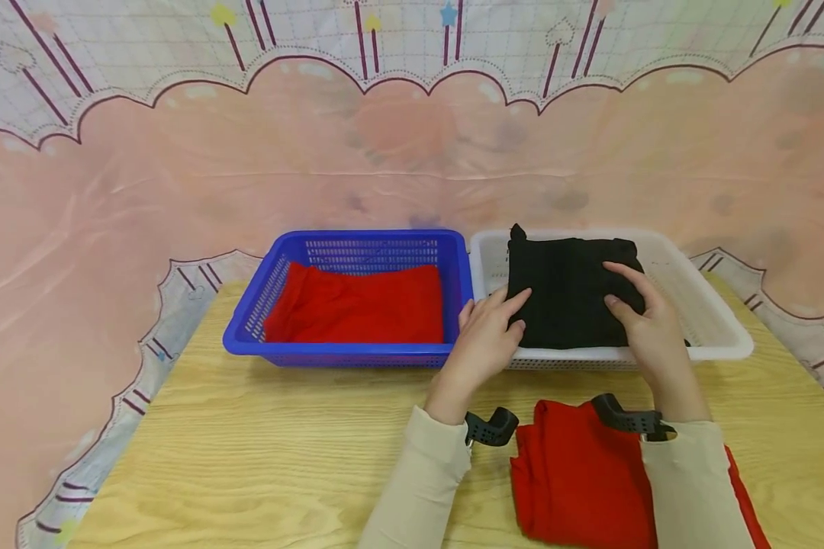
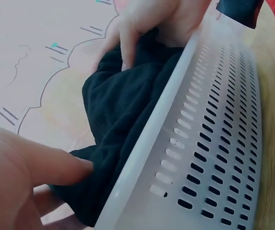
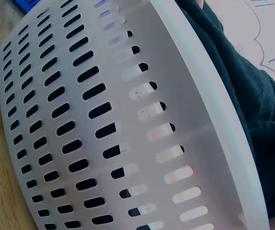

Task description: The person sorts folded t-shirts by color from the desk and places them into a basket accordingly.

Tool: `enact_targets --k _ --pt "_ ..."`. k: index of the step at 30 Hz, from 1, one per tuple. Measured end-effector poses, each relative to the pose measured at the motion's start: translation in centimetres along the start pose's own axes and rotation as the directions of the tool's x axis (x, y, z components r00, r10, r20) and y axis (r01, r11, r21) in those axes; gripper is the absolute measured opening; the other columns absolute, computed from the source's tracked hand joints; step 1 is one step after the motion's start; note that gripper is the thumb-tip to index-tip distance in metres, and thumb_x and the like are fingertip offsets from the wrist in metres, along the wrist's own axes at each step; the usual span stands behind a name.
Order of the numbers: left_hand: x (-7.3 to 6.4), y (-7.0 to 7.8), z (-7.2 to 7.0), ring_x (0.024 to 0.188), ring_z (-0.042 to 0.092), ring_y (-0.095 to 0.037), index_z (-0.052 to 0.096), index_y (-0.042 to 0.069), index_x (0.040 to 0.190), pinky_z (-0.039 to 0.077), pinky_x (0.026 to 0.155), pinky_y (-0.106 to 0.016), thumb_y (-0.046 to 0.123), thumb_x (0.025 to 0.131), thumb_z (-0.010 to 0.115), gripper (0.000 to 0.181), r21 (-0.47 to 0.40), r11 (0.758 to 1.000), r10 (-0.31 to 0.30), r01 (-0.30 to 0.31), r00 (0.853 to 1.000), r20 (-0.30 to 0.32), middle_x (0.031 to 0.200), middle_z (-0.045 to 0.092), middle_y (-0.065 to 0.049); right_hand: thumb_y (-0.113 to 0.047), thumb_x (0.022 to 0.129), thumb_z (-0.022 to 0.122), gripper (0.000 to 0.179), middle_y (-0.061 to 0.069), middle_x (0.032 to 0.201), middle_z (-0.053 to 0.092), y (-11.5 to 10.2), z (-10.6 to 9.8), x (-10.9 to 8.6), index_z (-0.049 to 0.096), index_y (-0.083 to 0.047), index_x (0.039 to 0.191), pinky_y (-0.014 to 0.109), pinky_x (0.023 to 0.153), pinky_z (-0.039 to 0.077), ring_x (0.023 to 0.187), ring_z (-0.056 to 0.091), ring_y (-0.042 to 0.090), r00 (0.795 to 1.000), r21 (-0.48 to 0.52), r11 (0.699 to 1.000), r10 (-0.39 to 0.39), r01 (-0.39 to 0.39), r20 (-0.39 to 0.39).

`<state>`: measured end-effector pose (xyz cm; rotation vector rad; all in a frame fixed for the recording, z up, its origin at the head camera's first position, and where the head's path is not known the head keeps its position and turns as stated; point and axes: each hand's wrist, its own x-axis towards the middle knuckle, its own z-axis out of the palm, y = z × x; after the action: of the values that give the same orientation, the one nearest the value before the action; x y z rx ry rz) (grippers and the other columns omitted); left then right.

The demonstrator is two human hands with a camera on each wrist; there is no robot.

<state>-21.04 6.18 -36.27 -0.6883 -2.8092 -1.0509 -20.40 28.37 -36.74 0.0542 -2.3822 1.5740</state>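
A folded black cloth [image 1: 566, 293] lies over the white basket [image 1: 717, 335], tilted so its near edge meets the front rim. My left hand [image 1: 484, 343] pinches its left edge. In the left wrist view the left thumb [image 2: 55, 163] lies on top of the cloth, with fingers underneath. At the opposite side my right hand [image 1: 655, 328] grips the cloth, thumb and index finger spread on its face. The right wrist view shows mostly the white basket's slotted wall and rim [image 3: 219, 115], with dark folds beyond it; the right hand is largely out of that view.
A blue basket [image 1: 357, 349] with a folded red cloth [image 1: 364, 305] inside stands left against the white one. More folded red cloth [image 1: 590, 473] lies on the wooden table [image 1: 281, 450] between and under the forearms. A patterned curtain [image 1: 316, 168] hangs behind the baskets.
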Motion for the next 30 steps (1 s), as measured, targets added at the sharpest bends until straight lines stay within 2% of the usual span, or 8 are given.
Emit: enact_targets --k 3,6,8,15,23,30 --pt "0.0 0.3 0.1 0.125 0.033 -0.019 0.041 0.026 0.135 0.009 0.104 -0.05 0.019 0.09 0.052 0.046 0.116 0.993 0.001 -0.001 1.0 -0.001 0.139 0.035 -0.001 -0.019 0.093 0.047 0.042 -0.002 0.142 0.027 0.0 0.1 0.1 0.041 -0.031 0.133 0.049 0.101 0.022 0.126 0.026 0.017 1.0 0.023 1.0 -0.001 0.001 -0.008" --pt "0.0 0.5 0.6 0.123 0.035 -0.02 0.043 0.026 0.133 0.011 0.103 -0.051 0.023 0.09 0.052 0.045 0.257 0.966 0.011 -0.009 1.0 -0.007 0.137 0.038 -0.001 -0.017 0.093 0.046 0.042 -0.002 0.141 0.028 -0.1 0.2 0.1 0.042 -0.031 0.132 0.048 0.098 0.027 0.123 0.03 0.018 1.0 0.003 1.0 0.015 -0.015 -0.016" --pt "0.0 0.7 0.8 0.122 0.036 -0.02 0.045 0.026 0.132 0.011 0.103 -0.051 0.026 0.089 0.052 0.044 0.317 0.948 0.008 -0.003 1.0 -0.013 0.136 0.04 0.0 -0.016 0.093 0.045 0.042 -0.002 0.142 0.028 -0.2 0.3 0.2 0.042 -0.032 0.132 0.049 0.097 0.028 0.124 0.03 0.02 0.999 -0.025 0.999 0.025 -0.026 -0.019" --pt "0.0 0.9 1.2 0.119 0.038 -0.019 0.047 0.024 0.131 0.008 0.105 -0.049 0.04 0.09 0.046 0.044 0.383 0.923 -0.033 0.033 0.999 -0.006 0.133 0.044 0.0 -0.014 0.093 0.043 0.043 0.002 0.145 0.023 -0.3 0.6 0.3 0.041 -0.032 0.133 0.055 0.096 0.026 0.129 0.022 0.027 0.999 -0.108 0.994 0.033 -0.031 0.011" --pt "-0.1 0.8 2.0 0.111 0.044 -0.019 0.054 0.024 0.124 0.01 0.104 -0.05 0.045 0.092 0.038 0.042 0.482 0.876 0.0 0.007 1.0 -0.014 0.118 0.055 0.001 -0.009 0.092 0.044 0.044 0.005 0.144 0.025 -0.1 0.8 0.4 0.043 -0.028 0.132 0.057 0.098 0.021 0.131 0.019 0.027 1.0 -0.156 0.988 0.023 -0.02 0.018" --pt "0.0 0.9 2.2 0.107 0.046 -0.018 0.06 0.024 0.117 0.008 0.104 -0.05 0.045 0.093 0.034 0.042 0.497 0.868 0.005 -0.006 1.0 0.004 0.111 0.059 0.004 -0.006 0.091 0.045 0.046 0.008 0.143 0.026 -0.3 0.7 0.5 0.042 -0.025 0.133 0.059 0.098 0.017 0.131 0.017 0.029 1.0 -0.226 0.974 0.011 -0.007 0.017"
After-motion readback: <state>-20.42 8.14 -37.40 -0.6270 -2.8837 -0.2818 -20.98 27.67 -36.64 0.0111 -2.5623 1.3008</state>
